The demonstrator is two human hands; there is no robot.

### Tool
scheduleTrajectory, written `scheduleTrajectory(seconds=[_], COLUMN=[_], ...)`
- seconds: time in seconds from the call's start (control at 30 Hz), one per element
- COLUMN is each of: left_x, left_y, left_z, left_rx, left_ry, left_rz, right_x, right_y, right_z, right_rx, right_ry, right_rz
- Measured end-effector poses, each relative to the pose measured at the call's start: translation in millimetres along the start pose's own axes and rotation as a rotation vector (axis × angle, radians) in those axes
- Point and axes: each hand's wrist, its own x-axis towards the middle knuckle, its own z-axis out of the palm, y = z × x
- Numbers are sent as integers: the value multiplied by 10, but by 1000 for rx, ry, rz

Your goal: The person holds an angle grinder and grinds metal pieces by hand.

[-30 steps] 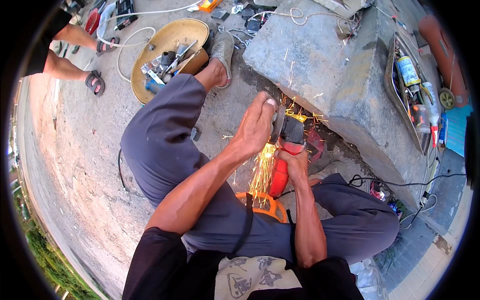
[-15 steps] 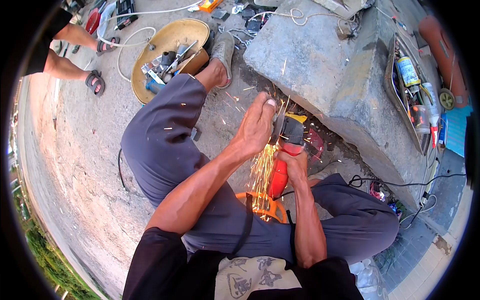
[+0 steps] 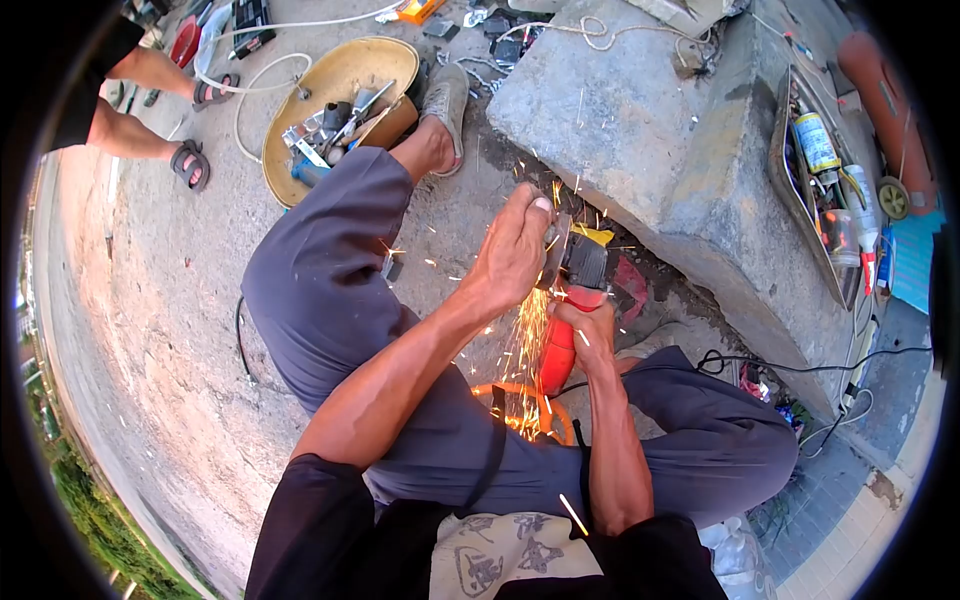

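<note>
My right hand (image 3: 588, 335) is wrapped around the red body of an angle grinder (image 3: 558, 358), whose dark head (image 3: 588, 262) points away from me. My left hand (image 3: 512, 250) is closed, thumb on top, right beside the grinder's disc (image 3: 555, 250). What its fingers grip is mostly hidden by the hand and disc. Bright sparks (image 3: 527, 340) pour from the disc down toward my lap, and a few fly outward. Beneath them is an orange ring-shaped object (image 3: 490, 392), partly covered by my legs. A yellow piece (image 3: 597, 236) shows just beyond the grinder head.
A large concrete block (image 3: 600, 120) lies ahead. On its right side rests a metal tray (image 3: 790, 170) with cans and bottles. A yellow basin (image 3: 345, 62) of tools stands ahead left, near another person's sandalled feet (image 3: 190, 165). A black cable (image 3: 830, 368) runs right.
Both hands and the grinder stay almost in place. The spark pattern differs, with stray sparks now near my left knee and over my shirt.
</note>
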Motion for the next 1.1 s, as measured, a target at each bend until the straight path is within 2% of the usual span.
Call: scheduleTrajectory(seconds=[0.33, 0.47, 0.6, 0.83, 0.9, 1.1], left_x=[-15, 55, 178, 367, 384, 448], left_y=[17, -53, -17, -77, -52, -178], left_z=[16, 12, -161, -445, -472, -582], left_rx=[-3, 30, -28, 26, -86, -333], left_ry=[29, 90, 47, 69, 142, 92], left_rz=[1, -12, -122, -25, -168, -140], right_x=[-57, -127, -147, -45, -44, -7], right_y=[-59, -61, -9, -50, -37, -41], right_z=[57, -4, -121, -123, -129, -51], right_rx=[114, 26, 151, 216, 206, 243], right_ry=[-13, -9, -8, -64, -82, -113], right_rz=[18, 47, 32, 25, 33, 13])
